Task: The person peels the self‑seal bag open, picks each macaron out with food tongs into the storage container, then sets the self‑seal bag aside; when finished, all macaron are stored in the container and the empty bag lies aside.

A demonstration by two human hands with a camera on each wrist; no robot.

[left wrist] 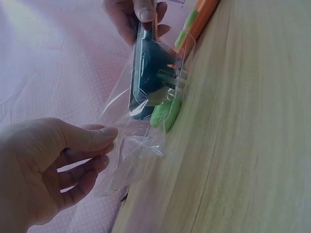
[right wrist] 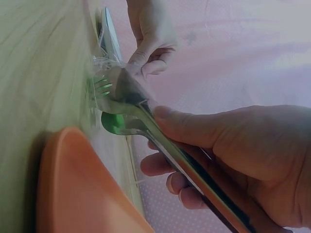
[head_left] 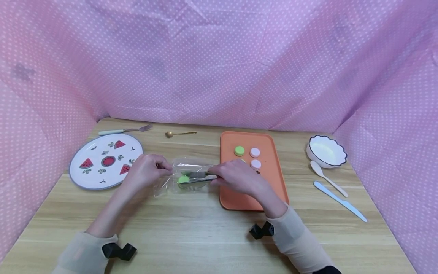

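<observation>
My left hand [head_left: 148, 169] pinches the edge of a clear plastic bag [left wrist: 138, 150] between thumb and fingertips. With the right hand [head_left: 239, 175] I grip metal tongs [right wrist: 170, 150], which have a spoon-shaped end and a forked end. Both ends reach inside the bag, pointing left. A green macaron [head_left: 183, 179] is in the bag at the tips of the tongs, low over the table in the left wrist view. Behind my right hand, the orange tray [head_left: 270, 190] holds several macarons, including a green macaron [head_left: 239, 151] and a pink macaron [head_left: 254, 152]; the hand partly covers others.
An oval plate with watermelon prints [head_left: 96, 152] lies at the left, with a fork [head_left: 124, 130] behind it. A small gold spoon [head_left: 179, 133] lies at the back. On the right are a scalloped bowl [head_left: 326, 151], a pale spoon [head_left: 328, 178] and a light blue knife [head_left: 340, 201].
</observation>
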